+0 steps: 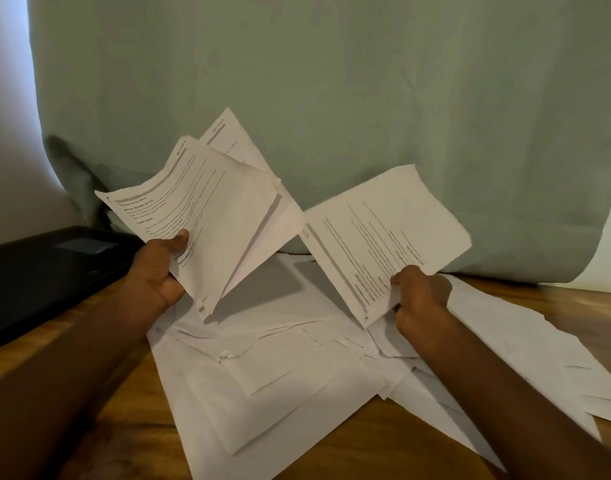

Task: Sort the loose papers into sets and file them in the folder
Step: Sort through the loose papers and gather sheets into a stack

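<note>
L hand (160, 268) grips a small bundle of printed sheets (207, 209) at its lower edge, thumb on top; the pages fan apart above the table. R hand (420, 299) pinches a second stapled-looking set (383, 237) by its bottom corner, held tilted, just beside the first bundle w/o touching it. Below both, loose papers (280, 382) lie overlapped across the wooden table (383, 445). A black folder (44, 271), prob. closed, lies at the table's left, apart from the pile. A green curtain (332, 81) hangs behind.
</note>
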A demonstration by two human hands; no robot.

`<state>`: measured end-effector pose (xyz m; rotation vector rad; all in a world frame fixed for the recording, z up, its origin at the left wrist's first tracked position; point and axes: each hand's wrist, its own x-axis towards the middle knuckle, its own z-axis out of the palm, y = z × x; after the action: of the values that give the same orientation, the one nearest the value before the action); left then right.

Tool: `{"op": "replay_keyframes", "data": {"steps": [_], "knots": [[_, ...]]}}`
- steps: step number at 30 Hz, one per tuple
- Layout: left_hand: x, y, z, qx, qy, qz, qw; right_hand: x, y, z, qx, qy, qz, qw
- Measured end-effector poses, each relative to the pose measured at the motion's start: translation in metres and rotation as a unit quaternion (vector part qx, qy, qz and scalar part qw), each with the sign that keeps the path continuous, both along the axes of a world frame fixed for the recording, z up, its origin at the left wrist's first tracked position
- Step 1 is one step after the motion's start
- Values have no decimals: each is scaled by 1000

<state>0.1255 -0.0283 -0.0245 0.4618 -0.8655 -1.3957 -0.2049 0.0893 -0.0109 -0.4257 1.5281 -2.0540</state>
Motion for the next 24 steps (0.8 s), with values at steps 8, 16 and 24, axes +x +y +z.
{"op": "replay_keyframes", "data": {"steps": [8, 16, 24], "knots": [[5, -11, -3, 30, -32, 40, 998, -15, 9, 10, 277, 427, -127, 851], [-2, -18, -12, 48, -97, 67, 992, -21, 2, -2, 304, 676, 53, 669], [-3, -20, -14, 21, -128, 100, 986, 12, 1, -11, 300, 649, 171, 678]]}}
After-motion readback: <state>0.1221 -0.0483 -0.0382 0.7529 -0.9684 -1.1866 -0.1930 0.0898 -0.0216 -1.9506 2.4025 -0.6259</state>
